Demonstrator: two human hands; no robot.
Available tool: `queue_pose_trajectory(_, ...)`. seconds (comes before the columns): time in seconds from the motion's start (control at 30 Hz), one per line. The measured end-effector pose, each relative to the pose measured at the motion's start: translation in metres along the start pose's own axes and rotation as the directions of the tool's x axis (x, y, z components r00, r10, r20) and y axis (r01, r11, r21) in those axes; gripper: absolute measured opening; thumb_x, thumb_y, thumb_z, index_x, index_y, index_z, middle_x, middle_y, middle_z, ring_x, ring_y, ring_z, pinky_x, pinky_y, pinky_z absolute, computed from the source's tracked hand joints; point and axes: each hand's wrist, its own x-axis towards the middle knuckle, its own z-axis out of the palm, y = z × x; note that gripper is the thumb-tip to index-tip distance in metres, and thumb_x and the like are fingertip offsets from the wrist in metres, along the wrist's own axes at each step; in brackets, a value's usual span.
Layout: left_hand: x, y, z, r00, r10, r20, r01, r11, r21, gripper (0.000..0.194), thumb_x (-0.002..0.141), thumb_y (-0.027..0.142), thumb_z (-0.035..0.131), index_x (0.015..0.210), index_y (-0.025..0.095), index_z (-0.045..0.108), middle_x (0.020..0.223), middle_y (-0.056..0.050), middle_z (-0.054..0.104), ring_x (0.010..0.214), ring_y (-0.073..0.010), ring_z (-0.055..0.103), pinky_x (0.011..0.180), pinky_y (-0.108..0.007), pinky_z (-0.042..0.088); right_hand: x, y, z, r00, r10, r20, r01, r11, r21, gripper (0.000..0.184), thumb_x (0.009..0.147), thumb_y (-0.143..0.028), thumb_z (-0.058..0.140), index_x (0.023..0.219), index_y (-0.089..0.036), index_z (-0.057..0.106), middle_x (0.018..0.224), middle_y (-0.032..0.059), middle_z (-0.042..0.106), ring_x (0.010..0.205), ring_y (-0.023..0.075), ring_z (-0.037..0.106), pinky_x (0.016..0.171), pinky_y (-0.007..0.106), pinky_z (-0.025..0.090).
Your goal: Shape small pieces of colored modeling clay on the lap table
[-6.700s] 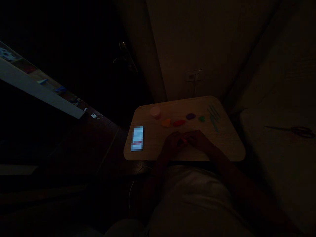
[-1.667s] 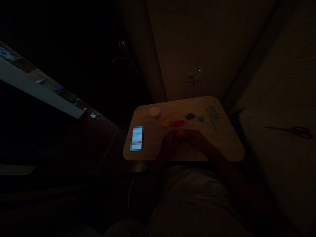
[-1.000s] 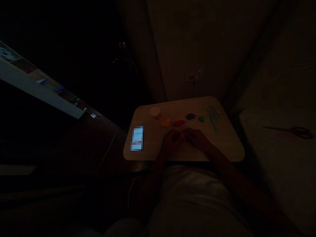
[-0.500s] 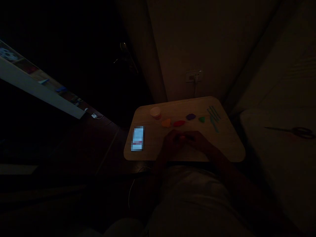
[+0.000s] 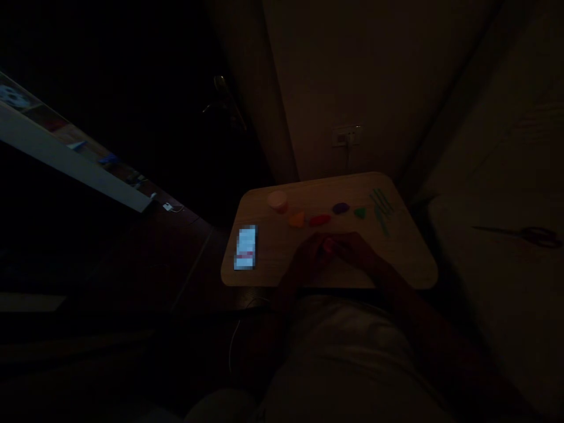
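In dim light, both my hands meet over the front middle of a small wooden table. Between them is a pinkish-red lump of modelling clay. My left hand closes around its left side, and the fingers of my right hand press on it from the right. Just beyond the hands lies a red clay piece, with an orange clay piece to its left. A purple clay piece and a green clay piece are farther right.
A round tub stands at the back left. Near the left edge lies a lit phone. Several thin green sticks or tools rest at the right. Scissors lie on a pale surface beyond the table. A wall socket holds a plug.
My fingers have shifted around the pinkish-red clay, and more of it shows between the hands. The pieces on the table have stayed in place.
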Motion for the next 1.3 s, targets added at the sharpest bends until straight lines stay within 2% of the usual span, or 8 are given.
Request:
queue_pose_trajectory(0.37,-0.002,0.002,0.0,0.995,-0.093,-0.024,0.095,0.993,0.065,0.018,0.099,0.035,0.054,0.099,0.019,0.062,0.097,-0.007,0.068,0.089,-0.0207,0.062,0.085,-0.033,0.049,0.001,0.002,0.002,0.997,0.075,0.032,-0.075,0.997,0.014,0.056,0.098,-0.055,0.041,0.065,-0.018,0.066,0.062,0.0032,0.066,0.059,0.017,0.058,0.06,0.028,0.041)
queue_pose_trajectory(0.6,-0.002,0.003,-0.004,0.981,-0.167,-0.095,0.168,0.986,-0.002,0.038,0.104,0.043,0.04,0.082,0.018,0.058,0.079,-0.004,0.065,0.071,-0.0164,0.057,0.072,-0.029,0.045,0.0,-0.005,0.001,0.999,0.033,0.035,-0.034,0.999,0.036,0.049,0.101,-0.048,0.04,0.072,-0.018,0.066,0.071,0.0035,0.069,0.068,0.0171,0.062,0.069,0.028,0.043)
queue_pose_trajectory(0.7,-0.002,0.003,-0.005,0.987,-0.15,-0.065,0.149,0.989,-0.022,0.046,0.105,0.047,0.039,0.078,0.017,0.061,0.075,-0.003,0.065,0.069,-0.0152,0.057,0.071,-0.028,0.044,0.0,0.001,0.003,0.998,0.007,0.06,-0.005,0.999,-0.042,0.038,0.095,-0.049,0.054,0.079,-0.018,0.069,0.076,0.0035,0.07,0.069,0.017,0.061,0.067,0.027,0.041)
queue_pose_trajectory(0.8,-0.002,0.004,-0.005,0.99,-0.14,-0.029,0.138,0.989,-0.048,0.047,0.104,0.049,0.04,0.08,0.016,0.065,0.075,-0.003,0.066,0.07,-0.0151,0.059,0.07,-0.027,0.044,0.0,0.007,0.006,0.999,0.006,0.048,0.001,0.989,-0.149,0.033,0.086,-0.05,0.068,0.081,-0.017,0.07,0.074,0.0035,0.069,0.066,0.0171,0.059,0.064,0.027,0.038)
queue_pose_trajectory(0.87,-0.001,0.005,-0.004,0.989,-0.147,-0.027,0.144,0.986,-0.082,0.046,0.104,0.049,0.041,0.084,0.016,0.066,0.077,-0.003,0.067,0.071,-0.0154,0.06,0.07,-0.027,0.044,0.001,0.008,0.006,0.999,0.0,0.042,0.006,0.988,-0.154,0.033,0.089,-0.049,0.065,0.082,-0.017,0.071,0.075,0.0039,0.071,0.067,0.0174,0.059,0.065,0.027,0.039)
queue_pose_trajectory(1.0,-0.001,0.006,-0.003,0.985,-0.161,-0.054,0.153,0.979,-0.131,0.042,0.104,0.048,0.041,0.088,0.017,0.065,0.082,-0.004,0.068,0.073,-0.0163,0.06,0.07,-0.028,0.046,0.001,0.002,0.004,0.999,-0.011,0.038,0.013,1.0,-0.029,0.039,0.098,-0.048,0.052,0.082,-0.018,0.071,0.078,0.0034,0.072,0.068,0.0172,0.061,0.066,0.027,0.042)
queue_pose_trajectory(1.17,-0.001,0.009,-0.005,0.985,-0.162,-0.057,0.155,0.982,-0.113,0.037,0.102,0.047,0.047,0.087,0.017,0.062,0.08,-0.003,0.065,0.073,-0.0155,0.058,0.068,-0.027,0.045,0.001,-0.001,0.002,1.0,-0.01,0.004,0.01,1.0,0.028,0.045,0.098,-0.053,0.05,0.073,-0.018,0.066,0.069,0.0024,0.066,0.063,0.0159,0.055,0.062,0.027,0.04)
queue_pose_trajectory(1.3,-0.002,0.006,-0.005,0.985,-0.144,-0.097,0.127,0.979,-0.162,0.032,0.098,0.046,0.056,0.108,0.017,0.064,0.093,-0.004,0.07,0.082,-0.0169,0.063,0.074,-0.028,0.05,0.0,0.001,0.002,1.0,0.026,0.002,-0.026,0.997,0.077,0.051,0.098,-0.055,0.045,0.064,-0.019,0.057,0.06,0.0005,0.059,0.056,0.014,0.049,0.057,0.027,0.037)
